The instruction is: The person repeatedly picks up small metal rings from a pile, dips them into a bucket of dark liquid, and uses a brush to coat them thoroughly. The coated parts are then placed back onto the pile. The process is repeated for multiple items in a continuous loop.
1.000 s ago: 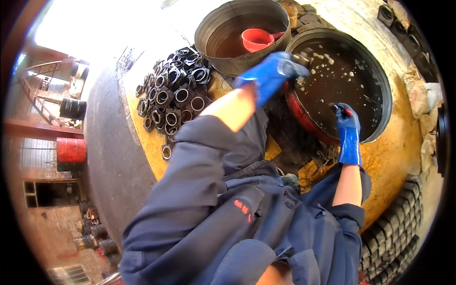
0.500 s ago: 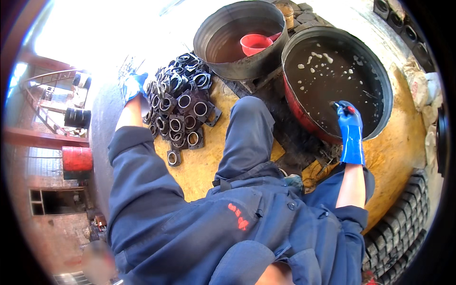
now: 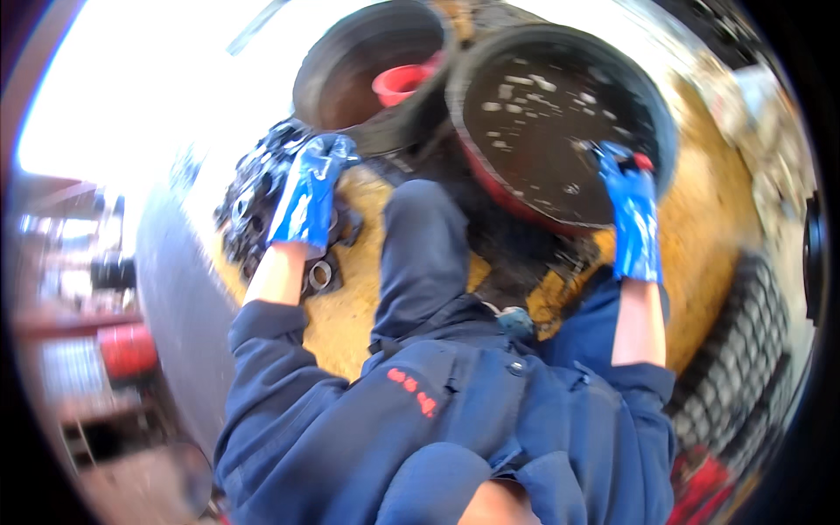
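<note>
My left hand (image 3: pixel 308 188), in a blue rubber glove, hangs over a heap of dark square metal parts with round holes (image 3: pixel 254 179). Its fingers are smeared by motion, so whether they hold a part does not show. Over the near right side of a tub of dark liquid (image 3: pixel 477 144), my gloved right hand (image 3: pixel 626 188) is closed around a small tool with a red-and-black handle (image 3: pixel 643 163). The tool's tip points left above the liquid, too blurred to name its kind. Pale foam patches float there.
To the left of that tub stands another round tub (image 3: pixel 319 74) with a red scoop (image 3: pixel 401 83) in it. Stacked dark blocks (image 3: pixel 739 359) line the right side. A red drum (image 3: pixel 127 350) is far left. The floor is yellowish (image 3: pixel 700 254).
My left hand has moved right, from the far left edge of the heap to above its right part. My right hand keeps the tool over the tub. The whole view has shifted.
</note>
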A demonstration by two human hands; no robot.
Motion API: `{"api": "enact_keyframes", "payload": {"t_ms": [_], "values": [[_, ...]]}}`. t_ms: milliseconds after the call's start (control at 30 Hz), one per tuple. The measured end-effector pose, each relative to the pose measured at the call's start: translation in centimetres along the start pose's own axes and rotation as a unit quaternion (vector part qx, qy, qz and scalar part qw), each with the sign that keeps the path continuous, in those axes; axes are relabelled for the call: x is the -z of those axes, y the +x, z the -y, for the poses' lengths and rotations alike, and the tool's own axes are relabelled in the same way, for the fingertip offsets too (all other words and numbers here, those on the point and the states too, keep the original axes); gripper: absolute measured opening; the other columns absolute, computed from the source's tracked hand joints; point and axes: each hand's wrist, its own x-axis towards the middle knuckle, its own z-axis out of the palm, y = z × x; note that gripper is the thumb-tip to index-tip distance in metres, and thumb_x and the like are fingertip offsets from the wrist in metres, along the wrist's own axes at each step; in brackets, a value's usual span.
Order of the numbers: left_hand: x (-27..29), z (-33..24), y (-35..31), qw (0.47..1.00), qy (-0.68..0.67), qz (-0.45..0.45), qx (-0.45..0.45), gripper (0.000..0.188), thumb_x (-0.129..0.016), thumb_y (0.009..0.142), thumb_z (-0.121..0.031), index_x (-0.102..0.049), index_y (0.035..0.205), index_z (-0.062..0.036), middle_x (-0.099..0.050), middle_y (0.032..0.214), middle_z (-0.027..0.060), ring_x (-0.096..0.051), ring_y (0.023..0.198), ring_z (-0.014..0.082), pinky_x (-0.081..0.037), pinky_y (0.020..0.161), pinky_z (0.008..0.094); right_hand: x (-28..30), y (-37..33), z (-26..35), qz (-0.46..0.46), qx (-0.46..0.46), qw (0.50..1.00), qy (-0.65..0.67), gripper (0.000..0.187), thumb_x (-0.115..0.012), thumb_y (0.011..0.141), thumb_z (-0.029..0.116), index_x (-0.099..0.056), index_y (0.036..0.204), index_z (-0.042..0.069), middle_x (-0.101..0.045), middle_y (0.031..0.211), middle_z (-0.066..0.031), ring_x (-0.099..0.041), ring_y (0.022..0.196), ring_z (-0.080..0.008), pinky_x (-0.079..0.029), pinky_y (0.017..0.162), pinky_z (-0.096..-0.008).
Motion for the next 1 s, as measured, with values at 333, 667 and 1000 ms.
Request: {"api": "enact_keyframes", "payload": {"t_ms": [333,667,1000], "values": [[-27.2,-13.4,12.9,0.956,-0.021,0.266,-0.121,0.064,-0.084,0.087,-0.026,-0.058,0.137,0.0031,-0.071,0.12,0.0146,-0.067,0.107,0.0223,-0.053,0.095,0.0348,2.7,3.1,-0.1,-0.137,-0.097,0.986,0.003,0.033,-0.067,0.094,0.035,-0.076,0.101,0.003,-0.077,0.093,-0.0179,-0.074,0.091,-0.0316,-0.055,0.084,-0.0413],[-36.6,-14.8,21.8,0.958,-0.132,0.253,0.028,0.086,-0.088,0.082,-0.03,-0.045,0.145,0.0104,-0.058,0.139,0.0221,-0.059,0.12,0.0282,-0.047,0.102,0.0417,5.0,4.1,4.0,-0.164,-0.12,0.979,-0.013,0.03,-0.074,0.094,0.032,-0.076,0.115,0.011,-0.078,0.096,-0.0105,-0.074,0.085,-0.0267,-0.057,0.078,-0.0362],[-39.5,-16.2,21.2,0.975,0.105,0.182,0.072,0.085,-0.064,0.09,-0.054,-0.044,0.151,0.0017,-0.052,0.149,0.0202,-0.051,0.134,0.0308,-0.039,0.111,0.0415,8.7,3.3,2.5,-0.212,-0.164,0.949,0.167,0.031,-0.074,0.095,0.029,-0.074,0.116,0.006,-0.077,0.098,-0.0113,-0.073,0.086,-0.0233,-0.057,0.078,-0.0335]]}}
